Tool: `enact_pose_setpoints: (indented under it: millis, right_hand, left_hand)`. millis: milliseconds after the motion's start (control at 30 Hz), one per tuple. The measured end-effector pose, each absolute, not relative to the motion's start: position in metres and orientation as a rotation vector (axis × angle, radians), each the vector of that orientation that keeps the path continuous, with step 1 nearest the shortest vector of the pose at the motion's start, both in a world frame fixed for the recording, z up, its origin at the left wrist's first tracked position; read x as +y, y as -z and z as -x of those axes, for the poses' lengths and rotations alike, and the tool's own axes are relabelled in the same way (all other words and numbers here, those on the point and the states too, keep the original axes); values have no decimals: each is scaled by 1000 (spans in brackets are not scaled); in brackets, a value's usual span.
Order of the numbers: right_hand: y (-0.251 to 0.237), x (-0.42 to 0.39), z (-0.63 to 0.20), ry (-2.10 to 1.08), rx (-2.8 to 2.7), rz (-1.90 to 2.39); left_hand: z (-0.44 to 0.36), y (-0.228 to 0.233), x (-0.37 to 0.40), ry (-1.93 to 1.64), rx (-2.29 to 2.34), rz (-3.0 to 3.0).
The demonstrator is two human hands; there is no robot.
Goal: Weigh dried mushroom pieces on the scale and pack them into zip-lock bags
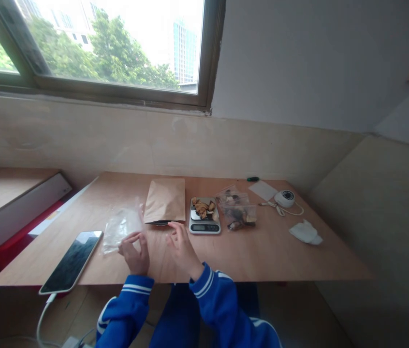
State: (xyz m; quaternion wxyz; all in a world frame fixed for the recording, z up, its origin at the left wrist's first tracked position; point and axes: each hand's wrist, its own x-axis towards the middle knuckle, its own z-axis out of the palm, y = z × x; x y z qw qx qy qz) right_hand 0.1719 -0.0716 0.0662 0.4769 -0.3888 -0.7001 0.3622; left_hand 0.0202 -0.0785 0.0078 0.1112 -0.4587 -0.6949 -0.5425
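Note:
My left hand [135,253] is at the near edge of some clear plastic bags [120,227], its fingers loosely bent and the thumb apart. Nothing shows in it, and I cannot tell whether its fingertips touch the plastic. My right hand [183,249] hovers near the dark mouth of a brown kraft paper pouch [165,199], fingers apart and holding nothing visible. The pouch lies flat with its opening toward me. Just right of it, a small digital scale [205,228] carries a pile of brown dried pieces [203,208], perhaps dried mushrooms.
Several zip bags [239,212] of dark dried pieces lie right of the scale. Beyond them are a white paper [263,190], a green object [253,179], a white round device [284,198] with a cable, and a crumpled tissue [305,232]. A charging phone [72,261] overhangs the table's front left.

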Motion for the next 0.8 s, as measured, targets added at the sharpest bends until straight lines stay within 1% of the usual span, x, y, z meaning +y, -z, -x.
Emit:
enact_pose_setpoints:
  millis: [133,233,433,567,800]
  right_hand:
    - [-72,-74,-160,-1018,-1594,960]
    - [-81,-76,-169,-1036,-1587,921]
    - [-86,-81,-190,-1051,-1623,886]
    - [-83,-78,-196,-994,-1643,918]
    - [-75,-72,-209,-978,-1543,1011]
  left_hand:
    - [-62,-19,-93,1630,-1763,1662]
    - [-77,-24,-96,1632,-1722,1743]
    - [-84,-21,-92,1743,-1698,1836]
    - [-85,-18,-91,1737,-1714,1840]
    - [-80,-22,-91,1777,-1604,1943]
